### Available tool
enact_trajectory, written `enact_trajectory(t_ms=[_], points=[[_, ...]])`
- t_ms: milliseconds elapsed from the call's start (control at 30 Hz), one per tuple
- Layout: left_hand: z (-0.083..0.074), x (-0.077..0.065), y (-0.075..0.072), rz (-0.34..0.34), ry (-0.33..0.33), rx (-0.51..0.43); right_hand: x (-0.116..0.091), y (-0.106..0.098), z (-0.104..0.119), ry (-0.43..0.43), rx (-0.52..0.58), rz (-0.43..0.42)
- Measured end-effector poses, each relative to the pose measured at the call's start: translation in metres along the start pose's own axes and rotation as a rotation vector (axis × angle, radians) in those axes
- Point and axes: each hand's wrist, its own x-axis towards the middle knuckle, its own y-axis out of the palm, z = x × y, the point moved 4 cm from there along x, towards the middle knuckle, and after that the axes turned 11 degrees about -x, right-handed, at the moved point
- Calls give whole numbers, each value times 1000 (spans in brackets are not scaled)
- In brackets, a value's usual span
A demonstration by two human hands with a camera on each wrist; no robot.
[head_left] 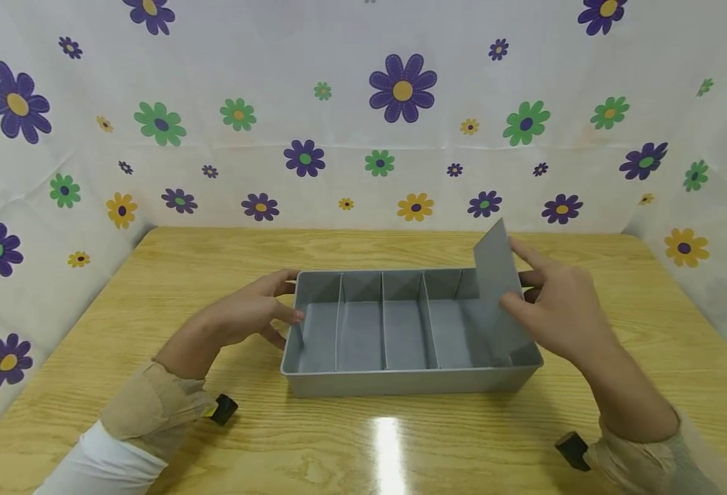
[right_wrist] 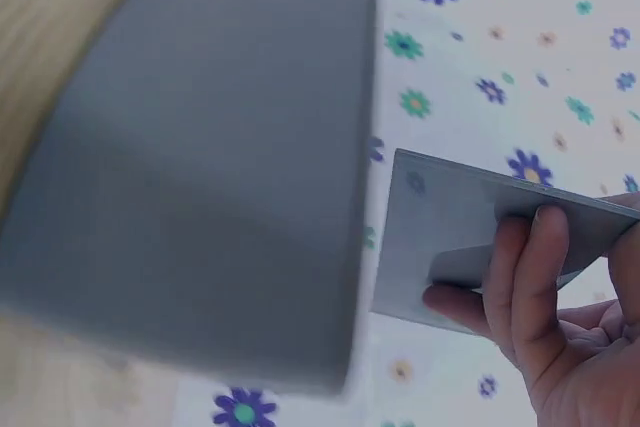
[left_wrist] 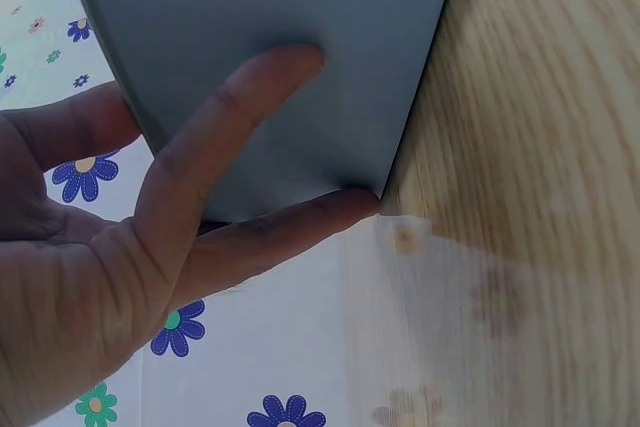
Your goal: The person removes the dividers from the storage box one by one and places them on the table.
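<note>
The right hand [head_left: 564, 309] pinches a tilted gray divider panel [head_left: 496, 292] over the right end of the compartment tray [head_left: 413, 384]; lowered askew, the panel might jam. The left hand [head_left: 245, 313] grips the tray's left end.

No legible lettering, no readable labels, no brand names, no numbers, no signs in any view

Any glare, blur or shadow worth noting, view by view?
Head: bright glare streak on the table in front of the tray; left wrist: tray dimly shaded, table faintly mirroring the flowered backdrop; right wrist: tray blurred up close, divider in the right hand sharper.
</note>
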Motion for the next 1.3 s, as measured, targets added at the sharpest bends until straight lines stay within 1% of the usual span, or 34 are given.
enact_trajectory(t_ms=[100,167,267,333,433,500,533,600,667,767,833,933,1033,1133,1200,1300], points=[[-1,0,-1,-3,1,3,2,-15,-8,42,21,-80],[-1,0,-1,-5,2,5,3,-23,-16,94,34,-96],[-2,0,-1,-2,1,7,6,-32,-28,143,19,-132],[-2,0,-1,1,0,6,8,-36,-34,134,12,-181],[-4,1,-1,4,-2,7,9,-41,-38,92,-4,-298],[-5,2,-2,4,0,6,11,-42,-43,40,-44,-384],[-6,2,-2,3,0,8,12,-41,-47,25,-70,-413],[-6,3,-2,1,6,10,16,-35,-59,4,-141,-438],[-4,4,-2,-1,9,8,21,-26,-79,0,-214,-410],[1,5,-1,5,3,4,24,-8,-113,32,-273,-292],[5,5,-1,8,-4,-2,25,4,-131,41,-301,-189],[9,4,-1,9,-2,-6,30,18,-147,22,-308,-29],[8,3,-3,1,14,-9,40,26,-153,-19,-334,111],[6,3,-3,2,20,-8,49,31,-159,-69,-352,171],[5,3,-3,3,17,-4,54,35,-164,-127,-360,178],[4,2,-3,1,12,7,58,43,-172,-213,-343,188]])
